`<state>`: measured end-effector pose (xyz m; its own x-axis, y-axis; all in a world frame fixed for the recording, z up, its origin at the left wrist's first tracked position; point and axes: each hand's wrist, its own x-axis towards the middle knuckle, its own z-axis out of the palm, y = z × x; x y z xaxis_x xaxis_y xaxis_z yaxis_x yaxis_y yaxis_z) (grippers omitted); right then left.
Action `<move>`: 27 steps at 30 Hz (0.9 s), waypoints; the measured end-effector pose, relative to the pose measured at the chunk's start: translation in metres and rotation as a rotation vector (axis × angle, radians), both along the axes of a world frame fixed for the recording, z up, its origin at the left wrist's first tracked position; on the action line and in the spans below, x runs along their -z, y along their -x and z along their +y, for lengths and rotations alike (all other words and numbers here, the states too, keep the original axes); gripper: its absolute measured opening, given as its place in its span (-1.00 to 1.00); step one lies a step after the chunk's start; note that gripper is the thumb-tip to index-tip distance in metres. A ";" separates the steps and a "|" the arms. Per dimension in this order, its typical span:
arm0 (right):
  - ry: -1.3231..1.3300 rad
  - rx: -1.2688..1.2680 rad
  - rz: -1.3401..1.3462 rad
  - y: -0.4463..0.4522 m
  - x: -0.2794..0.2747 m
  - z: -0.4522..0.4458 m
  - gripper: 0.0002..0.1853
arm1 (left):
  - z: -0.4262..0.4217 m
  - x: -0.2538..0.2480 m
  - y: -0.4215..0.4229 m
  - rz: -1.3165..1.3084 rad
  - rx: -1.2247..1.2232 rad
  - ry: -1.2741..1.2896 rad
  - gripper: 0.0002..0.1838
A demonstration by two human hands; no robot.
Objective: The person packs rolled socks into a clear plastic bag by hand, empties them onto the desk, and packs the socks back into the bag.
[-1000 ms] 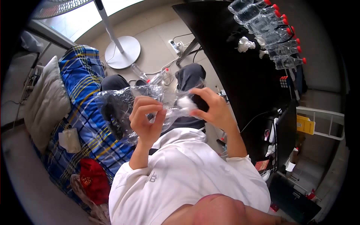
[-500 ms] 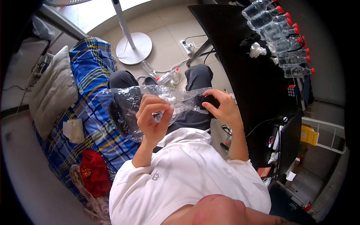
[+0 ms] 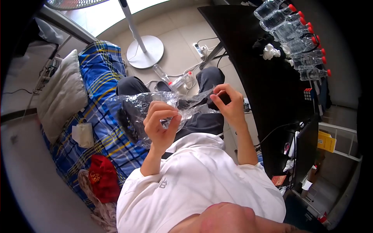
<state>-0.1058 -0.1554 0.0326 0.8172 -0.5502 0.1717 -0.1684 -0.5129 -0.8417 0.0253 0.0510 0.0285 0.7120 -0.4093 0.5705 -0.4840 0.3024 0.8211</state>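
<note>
A clear, crinkled plastic bag (image 3: 133, 112) stretches across my lap above the dark trousers. My left hand (image 3: 160, 123) is closed, thumb and forefinger pinching the bag near its middle. At the bag's right end, my right hand (image 3: 230, 104) pinches its edge between thumb and fingertips, with the other fingers curled. Between the two hands the plastic is drawn out in a narrow, folded strip. What lies inside the bag, if anything, cannot be made out.
On the black desk (image 3: 248, 77) to the right stand several clear bottles (image 3: 289, 37) with red caps, beside crumpled tissue (image 3: 271, 51). A fan base (image 3: 145, 52), cables and bottles (image 3: 179, 82) occupy the floor ahead. A bed with blue plaid cover (image 3: 103, 73) is at left.
My right hand has risen slightly, lifting its end of the bag. My left hand keeps its pinch. The whole view has shifted a little.
</note>
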 end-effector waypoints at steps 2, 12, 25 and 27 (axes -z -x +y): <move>0.061 0.021 -0.049 -0.004 0.003 -0.002 -0.78 | -0.001 -0.001 0.000 0.001 0.002 -0.001 -0.77; 0.313 0.183 0.092 -0.010 0.016 -0.011 -0.78 | -0.005 -0.004 -0.004 0.002 0.037 -0.050 -0.79; -0.186 -0.116 -0.162 0.009 0.027 0.018 0.02 | -0.007 -0.001 -0.010 -0.014 0.031 -0.014 -0.85; -0.340 -0.093 -0.253 0.019 0.028 0.024 -0.04 | -0.003 0.001 -0.010 0.006 0.007 0.001 -0.85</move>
<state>-0.1252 -0.1316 0.0049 0.8215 -0.5360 0.1948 0.0990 -0.2024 -0.9743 0.0357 0.0475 0.0279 0.7128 -0.4136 0.5664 -0.4769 0.3063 0.8239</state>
